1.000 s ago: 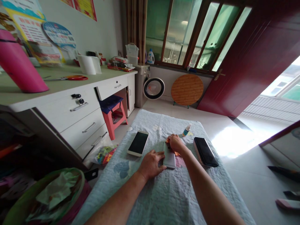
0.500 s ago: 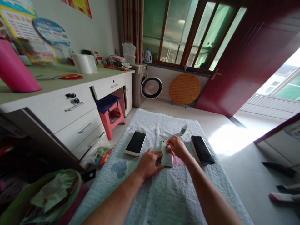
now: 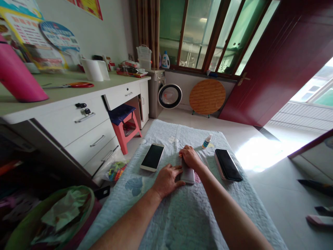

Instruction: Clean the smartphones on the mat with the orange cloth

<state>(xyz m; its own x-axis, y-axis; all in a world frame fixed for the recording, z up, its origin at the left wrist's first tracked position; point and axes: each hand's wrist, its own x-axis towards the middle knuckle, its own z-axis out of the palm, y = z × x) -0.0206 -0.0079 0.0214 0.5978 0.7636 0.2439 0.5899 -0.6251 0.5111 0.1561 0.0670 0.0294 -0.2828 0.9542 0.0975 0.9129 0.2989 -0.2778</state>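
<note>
A silver smartphone (image 3: pixel 187 176) lies back up on the quilted cover, partly hidden by my hands. My left hand (image 3: pixel 168 178) steadies it from the left, with fingers and thumb spread along its edge. My right hand (image 3: pixel 190 156) is closed over the phone's far end. A bit of orange cloth (image 3: pixel 180 155) peeks out at its fingertips; the rest is hidden. To the left lies a white-framed smartphone (image 3: pixel 152 157) with a dark screen. A small spray bottle (image 3: pixel 206 142) stands beyond my right hand. A black phone (image 3: pixel 228 165) lies on a thicker pinkish item at the right.
The pale blue quilted cover (image 3: pixel 145 215) spreads under everything. A white desk (image 3: pixel 88 128) with drawers runs along the left, and a red stool (image 3: pixel 127 130) stands beneath it. A bin (image 3: pixel 90 208) is at lower left. Farther back is a washing machine (image 3: pixel 156 81) with its door open.
My right hand has moved left and slightly away along the phone, to its far left corner. Less of the orange cloth shows now. My left hand stays at the phone's edge.
</note>
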